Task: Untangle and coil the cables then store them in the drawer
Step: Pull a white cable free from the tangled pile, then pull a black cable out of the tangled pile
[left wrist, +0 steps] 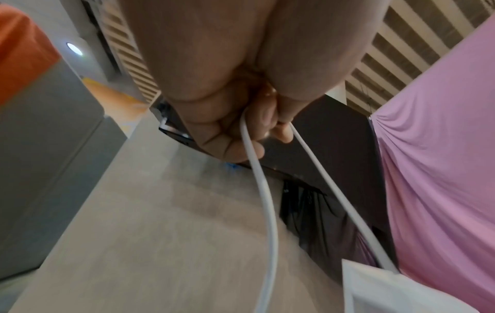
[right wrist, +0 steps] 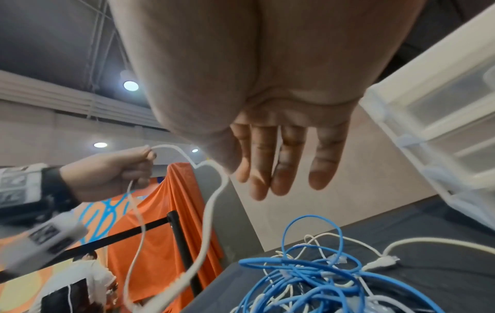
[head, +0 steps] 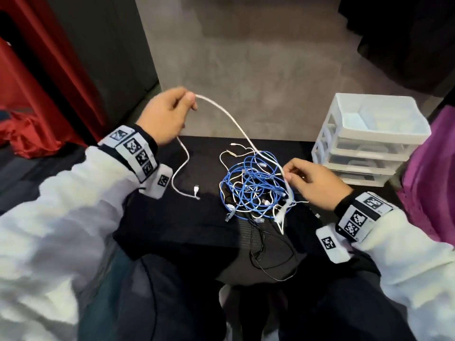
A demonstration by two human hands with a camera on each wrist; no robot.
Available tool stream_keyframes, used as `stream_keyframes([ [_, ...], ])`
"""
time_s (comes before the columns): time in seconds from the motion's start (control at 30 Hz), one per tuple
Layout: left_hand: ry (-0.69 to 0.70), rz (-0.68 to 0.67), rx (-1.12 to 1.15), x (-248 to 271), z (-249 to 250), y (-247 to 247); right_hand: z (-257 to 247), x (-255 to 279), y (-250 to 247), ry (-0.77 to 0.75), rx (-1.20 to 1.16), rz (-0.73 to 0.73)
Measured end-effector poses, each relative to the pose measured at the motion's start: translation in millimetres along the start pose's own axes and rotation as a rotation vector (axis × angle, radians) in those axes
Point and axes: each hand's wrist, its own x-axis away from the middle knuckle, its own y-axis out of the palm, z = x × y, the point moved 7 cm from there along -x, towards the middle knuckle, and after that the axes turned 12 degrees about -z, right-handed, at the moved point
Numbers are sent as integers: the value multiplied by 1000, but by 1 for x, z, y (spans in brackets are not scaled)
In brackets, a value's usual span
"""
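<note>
No legible text, brand or number found in any view.

The only printed marks are black-and-white square coded patterns on the left wristband (head: 138, 153) and the right wristband (head: 358, 217), and on the white tabs hanging below them; these carry no letters or digits. A blue looping design shows on an orange banner (right wrist: 107, 209) in the right wrist view, too blurred and too hidden to be read as writing. The drawer unit (head: 364, 141) at the surface's far right corner bears no visible label.
</note>
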Motion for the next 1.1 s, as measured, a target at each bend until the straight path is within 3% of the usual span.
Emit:
stream_keyframes([
  [0.23, -73, 308, -53, -41, 7, -95, 4, -5, 14, 7, -38, 39],
  [0.37, -72, 350, -16, -44, -6, -91, 13, 1, 32, 18, -22, -21],
  [0.43, -128, 275, -5, -40, -30, -60, 20, 3, 44, 45, 5, -59],
  [0.6, -411, -228, -74, 20, -113, 83, 45, 11, 73, 163, 79, -176],
  [0.77, -493, -521, -242, 88, -156, 173, 60, 26, 91, 243, 164, -249],
  [0.83, -450, -551, -287, 101, -166, 188, 60, 33, 96, 245, 171, -269],
  [0.97, -442, -482, -313, 110, -164, 184, 52, 47, 111, 208, 132, -297],
  [1.1, -241, -246, -249, 120, -111, 175, 55, 60, 122, 267, 130, -245],
])
